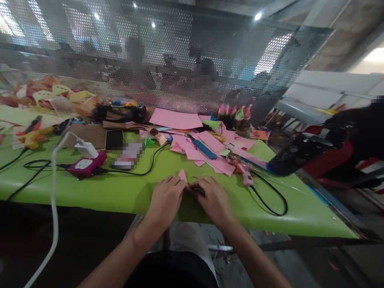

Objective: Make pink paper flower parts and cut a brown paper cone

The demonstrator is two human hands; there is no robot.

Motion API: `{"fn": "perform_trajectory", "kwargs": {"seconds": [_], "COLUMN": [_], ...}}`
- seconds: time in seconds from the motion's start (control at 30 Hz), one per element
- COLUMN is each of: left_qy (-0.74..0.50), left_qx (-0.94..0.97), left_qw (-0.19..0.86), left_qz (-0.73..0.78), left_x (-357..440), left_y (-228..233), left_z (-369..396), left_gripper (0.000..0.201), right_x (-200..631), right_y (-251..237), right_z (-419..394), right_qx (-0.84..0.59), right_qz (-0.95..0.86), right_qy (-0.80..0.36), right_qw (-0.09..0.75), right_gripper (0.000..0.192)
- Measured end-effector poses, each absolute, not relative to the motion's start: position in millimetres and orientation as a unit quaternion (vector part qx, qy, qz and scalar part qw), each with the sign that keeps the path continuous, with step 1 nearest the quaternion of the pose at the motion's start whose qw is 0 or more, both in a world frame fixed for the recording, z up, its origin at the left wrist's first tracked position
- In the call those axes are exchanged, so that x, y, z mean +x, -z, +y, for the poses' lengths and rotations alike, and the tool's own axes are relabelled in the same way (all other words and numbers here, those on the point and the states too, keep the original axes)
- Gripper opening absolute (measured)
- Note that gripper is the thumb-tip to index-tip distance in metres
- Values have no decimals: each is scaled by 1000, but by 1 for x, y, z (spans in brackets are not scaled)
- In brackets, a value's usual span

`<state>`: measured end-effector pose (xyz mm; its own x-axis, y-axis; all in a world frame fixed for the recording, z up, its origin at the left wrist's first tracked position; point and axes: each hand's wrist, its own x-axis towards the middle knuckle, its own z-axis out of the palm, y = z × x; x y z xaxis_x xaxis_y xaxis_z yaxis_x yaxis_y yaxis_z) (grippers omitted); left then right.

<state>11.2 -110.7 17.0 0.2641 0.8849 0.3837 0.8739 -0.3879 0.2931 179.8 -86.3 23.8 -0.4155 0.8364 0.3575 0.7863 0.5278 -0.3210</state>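
Pink pointed paper (182, 175) sits pinched in left grip (167, 197); right grip (213, 196) unclear; glossy green worktop (126, 194), grey perforated screen (174, 46) behind.

The head camera looks forward and down over the green table (120, 196), close by its near edge.

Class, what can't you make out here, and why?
In the head view:
Pink piece: lower part hidden by the left hand.
Right hand: any hold hidden by the hand itself.
White cable: cut off by the bottom edge.
Beyond the perforated screen: details veiled by it.
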Motion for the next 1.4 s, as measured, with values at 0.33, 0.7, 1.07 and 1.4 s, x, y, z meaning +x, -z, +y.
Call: {"fn": "perform_trajectory", "kwargs": {"seconds": [0.33,0.7,1.07,1.4], "left_qy": [-188,-206,-201,-204], "left_qx": [808,819,829,833], "left_qw": [-5,19,-11,-30], "left_qz": [558,535,522,513], "left_x": [11,6,5,5], "left_y": [-23,-17,-15,-14], "left_z": [-116,-125,-127,-117], "left_gripper": [27,31,35,32], "right_x": [177,181,190,192], "right_y": [-26,-28,-28,-24], "right_z": [-89,-89,-97,-98], "right_qx": [-504,-478,-459,-464], "right_qz": [-837,-850,-861,-858], "right_qy": [-2,-27,-7,-5], "right_qw": [213,220,219,218], "right_gripper": [12,3,20,31]}}
